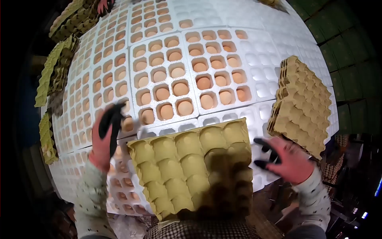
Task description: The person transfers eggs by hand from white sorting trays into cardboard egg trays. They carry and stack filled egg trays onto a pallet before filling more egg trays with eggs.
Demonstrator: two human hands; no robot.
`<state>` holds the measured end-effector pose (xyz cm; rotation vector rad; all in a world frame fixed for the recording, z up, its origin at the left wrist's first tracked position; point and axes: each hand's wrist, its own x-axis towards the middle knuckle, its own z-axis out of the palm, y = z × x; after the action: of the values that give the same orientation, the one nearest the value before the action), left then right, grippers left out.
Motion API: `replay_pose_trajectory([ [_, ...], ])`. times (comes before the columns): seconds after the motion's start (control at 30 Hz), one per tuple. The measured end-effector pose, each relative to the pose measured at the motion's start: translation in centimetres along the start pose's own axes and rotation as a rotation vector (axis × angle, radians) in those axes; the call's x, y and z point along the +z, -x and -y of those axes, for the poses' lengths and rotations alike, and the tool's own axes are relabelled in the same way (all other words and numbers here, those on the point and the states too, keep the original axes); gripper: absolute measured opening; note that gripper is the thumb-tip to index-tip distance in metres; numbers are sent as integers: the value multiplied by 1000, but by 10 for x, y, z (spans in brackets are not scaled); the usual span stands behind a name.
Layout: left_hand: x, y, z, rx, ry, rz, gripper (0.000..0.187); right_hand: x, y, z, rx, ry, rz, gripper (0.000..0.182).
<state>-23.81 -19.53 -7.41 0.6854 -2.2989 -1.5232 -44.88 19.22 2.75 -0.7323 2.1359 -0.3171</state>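
An egg tray [187, 163] of yellowish moulded pulp lies in front of me, its visible cups holding no eggs and its lower right in shadow. My left hand [104, 137], in a pink glove with black fingers, is slightly blurred above the white foam trays, left of the pulp tray; its fingers are stretched out. My right hand [288, 159], gloved alike, hovers just off the pulp tray's right edge with fingers apart and nothing between them. Brown eggs [162, 94] sit singly in the square pockets of a foam tray [132, 75] beyond the pulp tray.
A stack of pulp trays [304, 103] stands tilted at the right on the foam. More pulp trays [53, 71] line the left edge. Another person's gloved hand [104, 5] shows at the top left. Green crates [354, 79] are beyond the right edge.
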Motion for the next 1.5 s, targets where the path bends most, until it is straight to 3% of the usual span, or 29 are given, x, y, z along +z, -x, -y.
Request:
replay_pose_trajectory([
  [0.07, -5, 99, 1, -219, 163, 63, 47, 87, 43, -47, -172, 20, 7, 82],
  [0.1, 1, 155, 28, -320, 184, 30, 53, 111, 52, -40, -141, -43, -26, 87],
  [0.13, 16, 180, 1, -309, 142, 151, 58, 138, 64, -44, -104, 75, -153, 87],
  [0.2, 39, 211, -15, -286, 74, 39, 63, 155, 79, -38, -112, -139, -329, 76],
  [0.27, 42, 218, -37, -237, 93, -32, 64, 144, 87, -46, -177, -248, -507, 70],
  [0.3, 53, 211, -66, -76, 134, -88, 67, 128, 93, -52, -124, -279, -621, 68],
  [0.37, 50, 213, -100, 14, 102, -77, 70, 84, 110, -75, 81, -364, -851, 60],
  [0.4, 43, 219, -104, 39, 36, -51, 71, 53, 117, -79, -14, -324, -1016, 55],
  [0.47, 38, 234, -100, 65, 44, -39, 65, 4, 111, -182, 34, -218, -1212, 47],
  [0.53, 39, 247, -93, 29, 66, -43, 63, -50, 111, -267, 149, -458, -1045, 41],
  [0.6, 43, 261, -86, -21, 128, -61, 62, -68, 95, -318, -135, -682, -915, 36],
  [0.67, 48, 274, -84, -101, 163, -79, 67, -70, 66, -395, 49, -552, -755, 37],
  [0.73, 54, 282, -82, -105, 183, -82, 63, -45, 49, -415, 123, 147, -863, 40],
  [0.77, 58, 284, -78, -102, 177, -88, 63, -32, 33, -424, -187, -569, -867, 46],
  [0.83, 60, 288, -75, -98, 164, -82, 61, -27, 43, -392, -20, -825, -880, 43],
  [0.93, 62, 285, -85, -94, 81, -49, 61, -35, 38, -405, 281, -883, -703, 43],
  [1.0, 55, 287, -78, 14, -34, -7, 62, -25, 43, -389, 242, -1003, -628, 42],
  [1.03, 53, 285, -82, -11, -70, 25, 63, -39, 63, -382, 305, -752, -556, 36],
  [1.1, 52, 291, -71, -24, -97, 63, 63, -47, 67, -376, 146, -571, -686, 34],
  [1.17, 53, 290, -72, -30, -48, 139, 63, -58, 91, -356, 292, -600, -588, 34],
  [1.23, 57, 282, -87, 12, -1, 179, 62, -46, 92, -316, 16, -355, -603, 40],
  [1.33, 60, 289, -80, -45, 61, 272, 61, 1, 94, -172, -389, 109, -764, 66],
  [1.4, 59, 289, -79, -3, 59, 306, 63, 30, 78, -40, -470, -577, -584, 42],
  [1.47, 53, 299, -69, -10, -49, 335, 61, 57, 49, 70, -537, -1118, -339, 33],
  [1.5, 51, 304, -62, -20, -69, 324, 60, 76, 42, 97, -672, -810, -378, 39],
])
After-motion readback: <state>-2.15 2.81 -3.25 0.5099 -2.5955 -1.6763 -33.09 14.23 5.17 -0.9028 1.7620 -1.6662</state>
